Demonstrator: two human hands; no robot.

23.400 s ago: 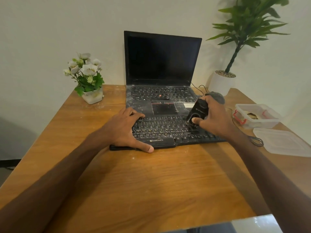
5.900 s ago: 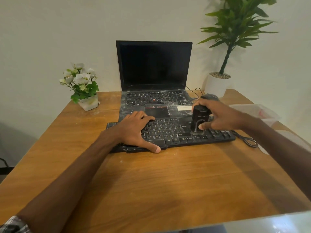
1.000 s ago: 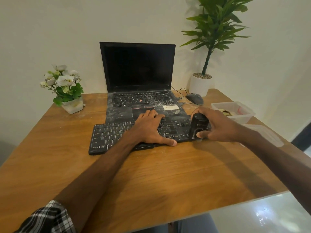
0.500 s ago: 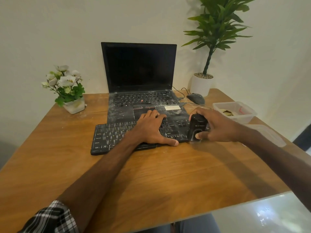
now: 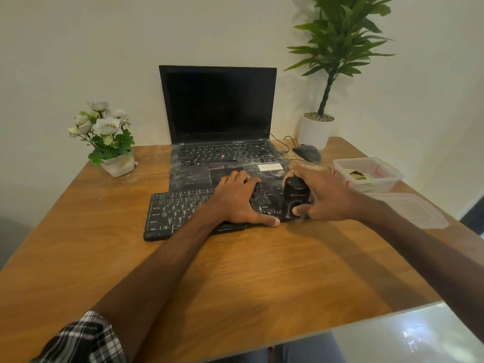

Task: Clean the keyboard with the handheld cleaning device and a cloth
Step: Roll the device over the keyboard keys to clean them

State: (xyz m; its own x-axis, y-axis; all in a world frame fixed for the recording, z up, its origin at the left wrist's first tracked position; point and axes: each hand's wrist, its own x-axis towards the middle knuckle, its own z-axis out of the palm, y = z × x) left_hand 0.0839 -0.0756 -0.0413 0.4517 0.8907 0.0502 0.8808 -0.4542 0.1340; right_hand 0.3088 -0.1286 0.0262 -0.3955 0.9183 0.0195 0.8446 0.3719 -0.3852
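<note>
1. A wooden table (image 5: 235, 271) filled the view, with an open black laptop (image 5: 217, 106) at its far edge.
2. A dusty black keyboard (image 5: 170, 210) lay just in front of the laptop.
3. The left hand (image 5: 235, 203) lay flat on the keys, fingers spread.
4. The right hand (image 5: 324, 197) was wrapped around a small black handheld cleaning device (image 5: 296, 195), which stood upright on the keyboard's right end.

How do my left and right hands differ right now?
The left hand lies flat on the keyboard, fingers spread; the right hand curls around the upright cleaning device. The left hand holds nothing; the right hand grips. Both are at the keyboard.
</note>
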